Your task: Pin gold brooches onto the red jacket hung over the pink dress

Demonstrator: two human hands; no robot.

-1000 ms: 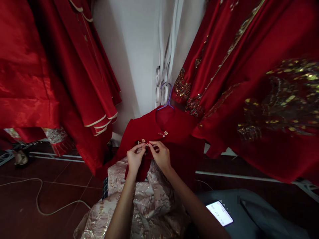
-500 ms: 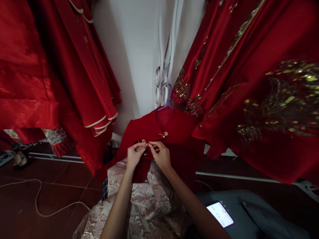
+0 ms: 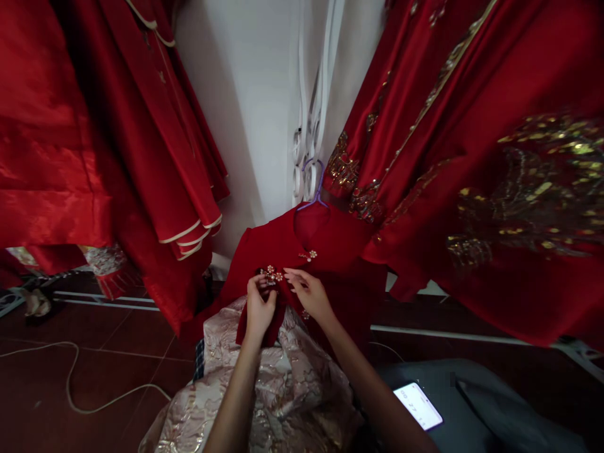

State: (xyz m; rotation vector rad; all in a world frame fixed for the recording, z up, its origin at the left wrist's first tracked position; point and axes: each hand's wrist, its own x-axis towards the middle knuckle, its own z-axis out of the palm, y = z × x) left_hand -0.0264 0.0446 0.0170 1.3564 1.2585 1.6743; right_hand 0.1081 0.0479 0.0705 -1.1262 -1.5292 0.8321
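Red garment on its purple hanger, presumably so its front stays spread, shows me my right hand loosely open beside its beaded flowers, though I cannot tell whether my left hand pinches them.

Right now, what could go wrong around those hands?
Two things, maybe three. The flower ornaments are small and sit right by the left hand; the grip isn't clear, so they might slip. Their raised parts could snag the red garment if pulled. The lit phone shows close to the right forearm, so a sideways elbow movement might knock it, though depth is hard to judge.
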